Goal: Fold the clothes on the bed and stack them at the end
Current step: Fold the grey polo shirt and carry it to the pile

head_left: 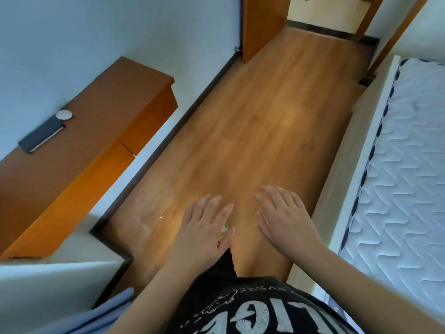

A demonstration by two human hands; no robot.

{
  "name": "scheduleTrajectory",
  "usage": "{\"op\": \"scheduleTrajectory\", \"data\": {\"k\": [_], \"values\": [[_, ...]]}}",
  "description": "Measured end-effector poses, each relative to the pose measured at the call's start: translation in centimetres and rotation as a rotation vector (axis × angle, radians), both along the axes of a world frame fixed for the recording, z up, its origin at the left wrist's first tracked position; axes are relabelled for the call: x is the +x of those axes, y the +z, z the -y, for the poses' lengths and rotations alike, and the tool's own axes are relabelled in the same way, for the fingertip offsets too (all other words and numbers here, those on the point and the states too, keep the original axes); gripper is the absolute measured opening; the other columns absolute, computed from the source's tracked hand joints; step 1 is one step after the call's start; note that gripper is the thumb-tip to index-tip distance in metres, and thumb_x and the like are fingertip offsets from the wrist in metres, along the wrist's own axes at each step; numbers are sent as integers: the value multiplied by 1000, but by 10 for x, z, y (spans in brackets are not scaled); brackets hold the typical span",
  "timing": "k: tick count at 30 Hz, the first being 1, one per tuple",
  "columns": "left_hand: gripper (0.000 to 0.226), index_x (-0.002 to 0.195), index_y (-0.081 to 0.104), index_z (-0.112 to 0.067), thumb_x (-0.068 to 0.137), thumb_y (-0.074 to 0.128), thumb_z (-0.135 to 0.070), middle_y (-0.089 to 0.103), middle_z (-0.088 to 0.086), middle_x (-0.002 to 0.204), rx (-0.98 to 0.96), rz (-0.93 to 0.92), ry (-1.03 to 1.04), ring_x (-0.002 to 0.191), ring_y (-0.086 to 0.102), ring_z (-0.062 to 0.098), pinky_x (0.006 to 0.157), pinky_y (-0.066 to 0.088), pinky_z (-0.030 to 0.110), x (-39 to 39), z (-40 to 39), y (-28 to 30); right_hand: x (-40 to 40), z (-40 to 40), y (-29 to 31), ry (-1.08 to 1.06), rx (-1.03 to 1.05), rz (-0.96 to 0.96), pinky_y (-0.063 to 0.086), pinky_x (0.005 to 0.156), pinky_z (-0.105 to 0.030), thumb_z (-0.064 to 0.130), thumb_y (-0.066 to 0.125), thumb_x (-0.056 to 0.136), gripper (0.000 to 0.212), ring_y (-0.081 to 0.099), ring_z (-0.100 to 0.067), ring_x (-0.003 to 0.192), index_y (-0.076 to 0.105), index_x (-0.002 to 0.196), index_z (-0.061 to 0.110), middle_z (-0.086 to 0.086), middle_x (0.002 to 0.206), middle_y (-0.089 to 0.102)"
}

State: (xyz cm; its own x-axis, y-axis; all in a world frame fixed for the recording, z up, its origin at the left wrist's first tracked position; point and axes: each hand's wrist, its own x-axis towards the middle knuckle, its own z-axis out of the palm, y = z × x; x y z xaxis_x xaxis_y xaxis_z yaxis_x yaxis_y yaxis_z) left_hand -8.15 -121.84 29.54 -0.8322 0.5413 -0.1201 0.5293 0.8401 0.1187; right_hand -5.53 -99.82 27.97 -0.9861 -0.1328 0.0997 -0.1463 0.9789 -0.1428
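Over floor (252, 121): two empty hands, left hand (204, 230) and right hand (284, 220).

Black T-shirt (260, 309) at 6 o'clock, printed with big cracked white letters, a line of small white lettering above them and a small white cartoon outline toward 7 o'clock. Bare forearms, no sleeves in view. Left hand (204, 233) and right hand (284, 219) without rings or watch.

wood floor (252, 131) | pale walls (108, 32) | orange wall shelf (101, 121) | open doorway (322, 13)
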Motion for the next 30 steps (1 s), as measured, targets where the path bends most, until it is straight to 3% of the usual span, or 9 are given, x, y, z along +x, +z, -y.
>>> {"op": "scheduleTrajectory", "data": {"k": [9, 14, 21, 30], "values": [[53, 138, 52, -26, 99, 28, -53, 52, 3, 142, 14, -39, -109, 137, 43, 25, 115, 27, 45, -186, -12, -6, -150, -6, 8, -182, 43, 128, 40, 107, -43, 33, 52, 95, 42, 51, -25, 127, 54, 135, 20, -6, 138, 54], [55, 131, 59, -25, 99, 24, -52, 57, 3, 137, -27, -70, -261, 133, 48, 26, 114, 27, 43, -293, -36, 11, -214, -23, 22, -315, 31, 105, 42, 105, -42, 36, 51, 95, 41, 51, -24, 126, 55, 133, 20, -5, 136, 55], [55, 137, 53, -24, 101, 24, -53, 52, 3, 142, 67, -71, -381, 137, 41, 23, 114, 29, 43, -407, -127, 27, -278, -89, 16, -496, 12, 70, 50, 98, -47, 35, 53, 92, 39, 57, -28, 120, 58, 126, 17, -7, 131, 58], [49, 139, 48, -25, 102, 28, -51, 49, 3, 143, 40, -103, -543, 138, 38, 23, 115, 26, 42, -529, -264, 9, -399, -214, 6, -591, -60, 115, 41, 107, -45, 37, 47, 96, 44, 47, -27, 130, 52, 136, 18, -6, 141, 50]]}}
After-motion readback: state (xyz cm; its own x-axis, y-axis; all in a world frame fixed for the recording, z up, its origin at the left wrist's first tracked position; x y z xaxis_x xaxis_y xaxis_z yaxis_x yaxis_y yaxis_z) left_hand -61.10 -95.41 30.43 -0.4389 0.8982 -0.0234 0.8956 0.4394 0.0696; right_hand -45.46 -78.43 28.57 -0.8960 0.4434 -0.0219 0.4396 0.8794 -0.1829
